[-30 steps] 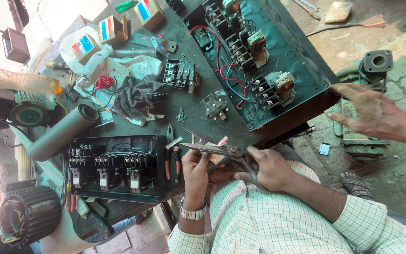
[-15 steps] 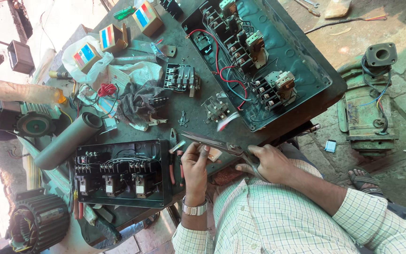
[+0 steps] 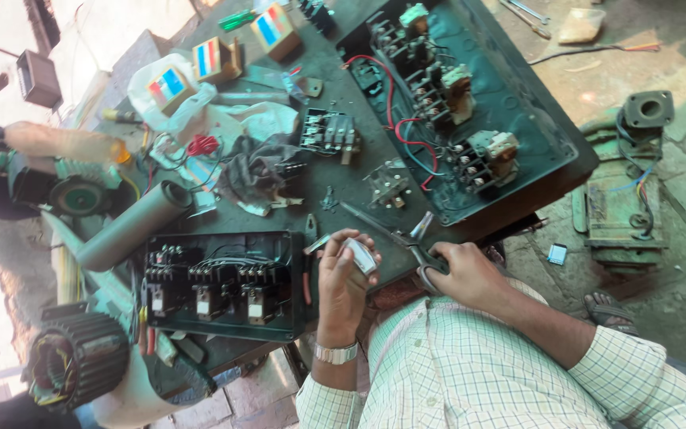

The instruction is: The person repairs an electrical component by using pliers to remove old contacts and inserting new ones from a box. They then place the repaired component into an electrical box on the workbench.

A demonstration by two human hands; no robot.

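At the far left edge of the cluttered dark workbench (image 3: 343, 187), a ribbed black motor stator (image 3: 73, 369) lies below a plain grey metal tube (image 3: 132, 226). Beside them sits an open black plastic starter box with three pale relay blocks (image 3: 220, 282).

Just right of that box, the left hand (image 3: 343, 282) is raised. Its thumb and fingertips pinch a small pale grey rectangular part (image 3: 361, 256), which is held clear of the bench top. Half a second ago this hand lay along the tool with no such part showing. The part has since come up into the fingers, and the two hands have drawn apart.

Next comes the long dark-handled metal pliers (image 3: 406, 242), slanting across the bench edge. Whether their jaws are closed cannot be told. The right hand (image 3: 466, 274) is wrapped shut round the handles, much as before.

Further right, the large dark green metal enclosure with contactors and red wires (image 3: 518, 103) is unmoved. On the ground beyond it rests a worn green motor housing (image 3: 617, 206).

A second ago another person's hand reached in over that ground, and it has since gone from view.

By my reading, the work has shifted from gripping with the tool to handling the part by hand, with the pliers only held.
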